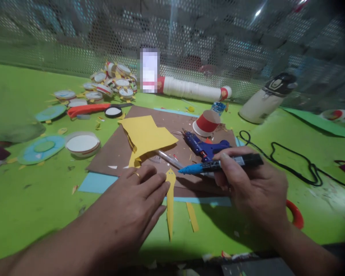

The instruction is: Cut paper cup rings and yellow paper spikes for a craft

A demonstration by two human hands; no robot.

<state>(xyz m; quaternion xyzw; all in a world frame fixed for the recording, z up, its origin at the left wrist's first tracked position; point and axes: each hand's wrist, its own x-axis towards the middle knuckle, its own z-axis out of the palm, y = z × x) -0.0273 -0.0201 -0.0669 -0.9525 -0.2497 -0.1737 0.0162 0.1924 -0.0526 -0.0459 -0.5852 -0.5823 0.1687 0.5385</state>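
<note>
My right hand (250, 188) is wrapped round a black marker (240, 161). The marker's blue tip points left, just beside the upper end of a narrow, pointed yellow paper strip (170, 199) that bears two small dots. With bent fingers, my left hand (135, 199) holds the strip by its left edge near the top; its thumb shows lower down. Beneath and beyond the hands lies a brown board (106, 153). On it rest a larger piece of yellow paper (146, 134), a blue glue gun (204, 147) and a red and white paper cup (207, 122).
Behind, a pile of small paper crafts (122, 82) stands left of a lit phone (148, 71) and a long stack of white cups (192, 89). Orange-handled scissors (87, 110) lie at left. A bottle (266, 99) and black cord (297, 153) are at right; a red ring (295, 214) sits near my wrist.
</note>
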